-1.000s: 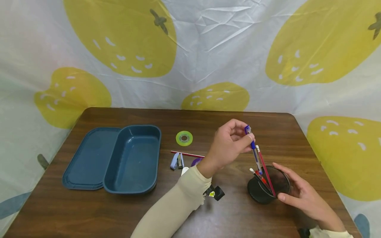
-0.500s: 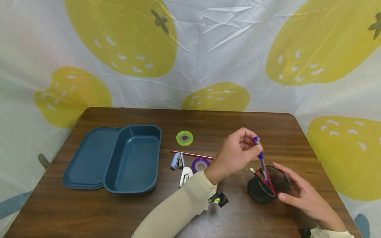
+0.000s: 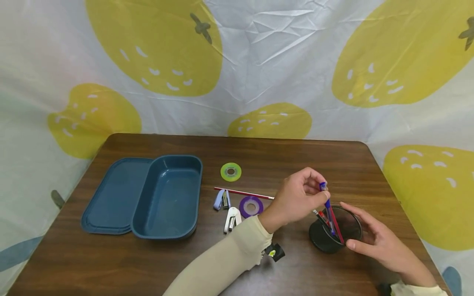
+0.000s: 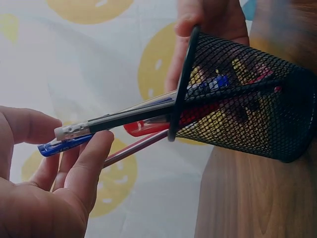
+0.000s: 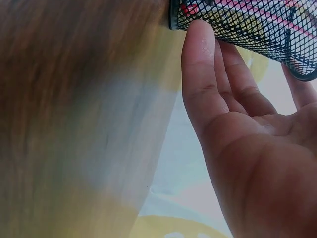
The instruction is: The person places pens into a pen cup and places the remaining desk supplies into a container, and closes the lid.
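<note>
I have left hand [image 3: 296, 198] pinching blue pen [image 3: 327, 204] above mesh cup [image 3: 323, 239] | pen's long axis steep, lower end inside cup | right hand [image 3: 380, 243] gripping cup's side

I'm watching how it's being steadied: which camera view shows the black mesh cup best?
The left wrist view: the black mesh cup appears large, side-on and nearly whole. The head view shows it smaller, from above, with the right hand at its side. The right wrist view shows only part, cut off at the top.
</note>
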`<state>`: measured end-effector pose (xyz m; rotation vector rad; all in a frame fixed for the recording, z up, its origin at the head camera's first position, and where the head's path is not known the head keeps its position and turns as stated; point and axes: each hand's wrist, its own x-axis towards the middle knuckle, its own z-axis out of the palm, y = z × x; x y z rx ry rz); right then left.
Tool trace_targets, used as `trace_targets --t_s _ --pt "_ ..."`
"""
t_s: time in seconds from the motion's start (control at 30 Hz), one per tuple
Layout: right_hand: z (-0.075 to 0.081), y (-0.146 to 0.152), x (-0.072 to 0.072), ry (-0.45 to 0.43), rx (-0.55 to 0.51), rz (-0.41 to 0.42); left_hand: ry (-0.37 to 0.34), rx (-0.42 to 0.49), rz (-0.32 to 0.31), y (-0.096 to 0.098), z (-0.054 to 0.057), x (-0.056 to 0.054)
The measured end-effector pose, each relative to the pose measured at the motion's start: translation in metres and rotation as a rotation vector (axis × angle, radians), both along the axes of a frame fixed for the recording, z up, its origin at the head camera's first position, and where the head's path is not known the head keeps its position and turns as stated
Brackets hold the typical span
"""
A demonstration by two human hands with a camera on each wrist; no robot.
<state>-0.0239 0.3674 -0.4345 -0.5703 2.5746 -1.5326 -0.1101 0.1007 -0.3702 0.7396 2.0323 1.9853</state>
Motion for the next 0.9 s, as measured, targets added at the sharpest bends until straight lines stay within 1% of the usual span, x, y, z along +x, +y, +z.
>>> trace_targets --t_s 0.2,0.43,0.6,0.9 --pt "0.0 0.001 -0.001 0.012 0.011 -0.005 0.017 -0.041 -0.018 0.0 -0.003 0.002" --pt "-0.001 0.001 0.0 0.004 0.001 0.0 0.024 -0.04 -0.029 -0.001 -0.005 0.002" --pt "-0.001 0.001 0.0 -0.001 -0.005 -0.002 -0.003 0.011 -0.057 -0.004 -0.006 0.0" --pt "-0.003 0.003 0.0 -0.011 -0.015 0.007 -0.088 0.083 -0.054 -0.013 -0.014 -0.009"
